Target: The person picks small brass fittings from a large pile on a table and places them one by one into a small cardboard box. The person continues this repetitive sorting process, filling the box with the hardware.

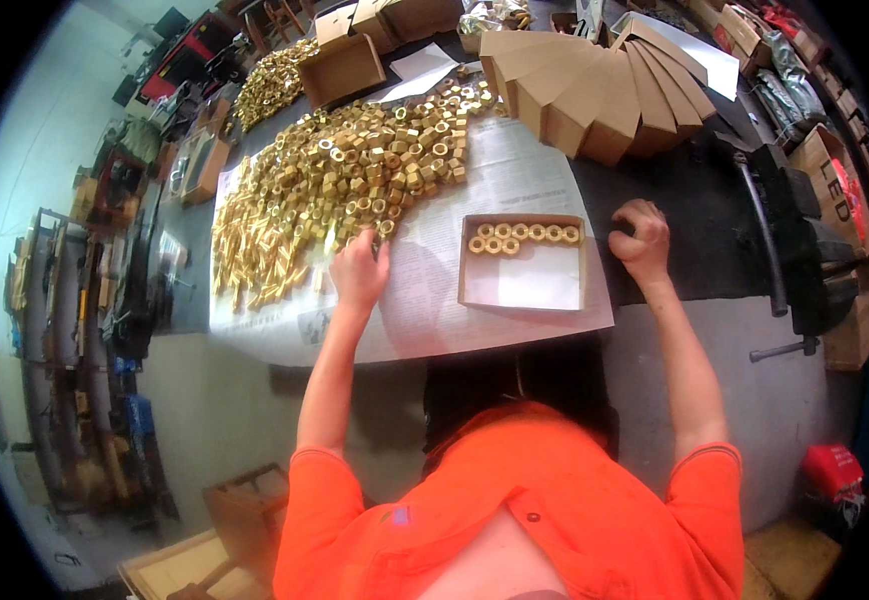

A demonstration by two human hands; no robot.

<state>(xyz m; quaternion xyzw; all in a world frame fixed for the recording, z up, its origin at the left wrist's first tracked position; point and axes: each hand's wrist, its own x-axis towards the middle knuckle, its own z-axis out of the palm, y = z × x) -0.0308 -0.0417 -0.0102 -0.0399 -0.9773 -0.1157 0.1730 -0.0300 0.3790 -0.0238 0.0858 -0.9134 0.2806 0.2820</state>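
My left hand [359, 272] is at the near edge of a large heap of brass hex nuts [374, 150], its thumb and fingers closed in a pinch around a brass nut [385, 228]. To the right on newspaper lies a shallow open cardboard box [462, 275]. Inside it, brass nuts [524, 232] stand in a full row along the far wall, with a short second row at the left; white paper covers the bottom. My right hand [641, 240] rests as a loose fist on the dark tabletop beside the box. Its curled fingers hide whatever they may hold.
Slim brass pins [259, 255] lie left of the nuts on the newspaper [424, 320]. Folded cardboard boxes [594, 95] fan out at the back. An open cardboard tray [342, 72] stands behind the heap. A vise with a long bar [762, 230] occupies the right side.
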